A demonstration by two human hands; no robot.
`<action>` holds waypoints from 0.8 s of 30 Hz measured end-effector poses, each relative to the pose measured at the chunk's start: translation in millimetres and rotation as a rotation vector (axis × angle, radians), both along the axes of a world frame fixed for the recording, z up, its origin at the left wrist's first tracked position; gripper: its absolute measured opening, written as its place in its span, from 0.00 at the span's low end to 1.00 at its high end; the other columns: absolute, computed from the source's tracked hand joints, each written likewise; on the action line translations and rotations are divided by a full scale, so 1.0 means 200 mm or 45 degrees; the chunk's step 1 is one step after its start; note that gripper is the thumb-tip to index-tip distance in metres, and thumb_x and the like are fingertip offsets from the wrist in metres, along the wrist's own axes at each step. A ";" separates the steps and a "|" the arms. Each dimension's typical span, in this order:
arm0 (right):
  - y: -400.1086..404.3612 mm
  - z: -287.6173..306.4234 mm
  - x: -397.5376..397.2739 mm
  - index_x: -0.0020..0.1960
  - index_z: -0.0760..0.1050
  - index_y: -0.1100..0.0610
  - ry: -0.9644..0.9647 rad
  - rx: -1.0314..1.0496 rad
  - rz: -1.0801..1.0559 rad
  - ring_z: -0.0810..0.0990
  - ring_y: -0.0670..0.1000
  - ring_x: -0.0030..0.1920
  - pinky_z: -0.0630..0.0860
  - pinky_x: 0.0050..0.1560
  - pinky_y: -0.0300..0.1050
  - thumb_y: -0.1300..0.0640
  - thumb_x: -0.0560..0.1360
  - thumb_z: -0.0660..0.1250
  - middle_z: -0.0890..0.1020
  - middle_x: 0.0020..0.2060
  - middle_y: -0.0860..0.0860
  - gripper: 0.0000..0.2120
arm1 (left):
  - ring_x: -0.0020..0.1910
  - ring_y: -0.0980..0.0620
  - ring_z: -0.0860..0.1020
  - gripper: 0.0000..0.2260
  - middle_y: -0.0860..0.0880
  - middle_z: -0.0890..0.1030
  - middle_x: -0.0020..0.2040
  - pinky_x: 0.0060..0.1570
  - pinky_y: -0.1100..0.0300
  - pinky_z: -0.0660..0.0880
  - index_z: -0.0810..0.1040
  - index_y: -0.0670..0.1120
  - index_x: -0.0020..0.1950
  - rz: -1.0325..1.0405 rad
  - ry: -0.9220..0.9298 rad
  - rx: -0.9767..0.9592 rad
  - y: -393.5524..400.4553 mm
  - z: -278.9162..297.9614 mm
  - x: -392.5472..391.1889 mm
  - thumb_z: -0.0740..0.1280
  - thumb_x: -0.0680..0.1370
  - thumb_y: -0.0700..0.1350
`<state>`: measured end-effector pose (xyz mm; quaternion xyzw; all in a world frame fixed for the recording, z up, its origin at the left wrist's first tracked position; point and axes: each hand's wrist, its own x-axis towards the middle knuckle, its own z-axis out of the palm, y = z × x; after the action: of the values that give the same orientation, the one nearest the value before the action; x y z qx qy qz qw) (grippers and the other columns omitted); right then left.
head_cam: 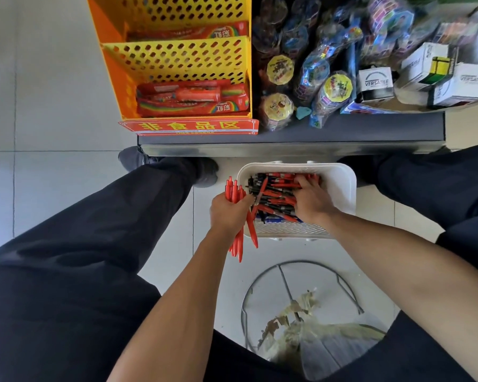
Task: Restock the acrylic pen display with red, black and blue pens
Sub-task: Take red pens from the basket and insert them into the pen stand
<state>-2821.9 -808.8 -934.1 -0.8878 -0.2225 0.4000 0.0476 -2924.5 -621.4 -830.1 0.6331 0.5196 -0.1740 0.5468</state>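
A heap of loose red, black and blue plastic pens (276,198) lies in a white perforated plastic basket (340,186) on the pale tiled floor (66,78), between the person's legs. The left hand (228,213), just left of the basket, grips a bundle of red pens (236,244) with fingers curled round it. The right hand (312,201) reaches into the heap, fingers curled among the pens; what they hold is hidden. Beyond the basket stands a dark shelf (287,128) with a yellow perforated rack (177,56).
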 end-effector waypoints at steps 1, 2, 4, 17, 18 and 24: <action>-0.01 -0.01 -0.02 0.69 0.74 0.56 0.000 0.006 0.019 0.58 0.62 0.78 0.58 0.79 0.60 0.48 0.74 0.71 0.62 0.77 0.53 0.26 | 0.33 0.52 0.80 0.06 0.48 0.80 0.34 0.36 0.59 0.77 0.81 0.43 0.46 -0.006 -0.002 -0.001 0.00 0.00 0.00 0.70 0.78 0.46; -0.02 -0.01 -0.04 0.70 0.72 0.56 -0.004 0.009 0.045 0.55 0.62 0.79 0.56 0.79 0.61 0.47 0.74 0.72 0.59 0.78 0.53 0.28 | 0.33 0.52 0.80 0.06 0.48 0.80 0.34 0.36 0.60 0.77 0.81 0.44 0.45 -0.011 -0.004 0.000 0.00 0.00 0.00 0.70 0.78 0.46; -0.02 -0.02 -0.06 0.75 0.67 0.56 -0.001 -0.009 0.042 0.51 0.62 0.80 0.54 0.80 0.60 0.49 0.75 0.73 0.55 0.80 0.52 0.32 | 0.33 0.52 0.81 0.06 0.48 0.80 0.34 0.35 0.61 0.77 0.80 0.46 0.43 -0.018 -0.003 0.007 -0.01 0.01 0.00 0.70 0.78 0.46; -0.02 0.07 -0.07 0.69 0.76 0.60 -0.029 0.095 -0.064 0.64 0.57 0.75 0.59 0.77 0.52 0.56 0.77 0.69 0.67 0.73 0.53 0.21 | 0.38 0.48 0.83 0.06 0.46 0.82 0.38 0.40 0.57 0.81 0.81 0.44 0.46 -0.016 -0.010 0.016 -0.03 0.02 0.00 0.70 0.78 0.47; -0.03 0.09 -0.06 0.67 0.78 0.61 -0.046 0.178 -0.148 0.69 0.55 0.71 0.63 0.75 0.48 0.59 0.78 0.69 0.70 0.71 0.52 0.18 | 0.38 0.48 0.83 0.06 0.46 0.83 0.39 0.41 0.56 0.81 0.81 0.45 0.46 -0.016 -0.015 0.015 -0.03 0.02 0.00 0.70 0.78 0.47; -0.02 0.32 0.01 0.50 0.86 0.59 -0.135 0.534 -0.520 0.80 0.51 0.54 0.75 0.60 0.41 0.64 0.77 0.72 0.82 0.53 0.51 0.05 | 0.36 0.50 0.80 0.06 0.48 0.79 0.35 0.37 0.58 0.77 0.80 0.46 0.42 0.021 -0.069 -0.002 -0.08 0.08 0.04 0.70 0.77 0.47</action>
<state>-2820.0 -813.6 -870.0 -0.9047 -0.1191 0.2804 0.2977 -2917.3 -637.7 -815.1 0.6330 0.5096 -0.1527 0.5624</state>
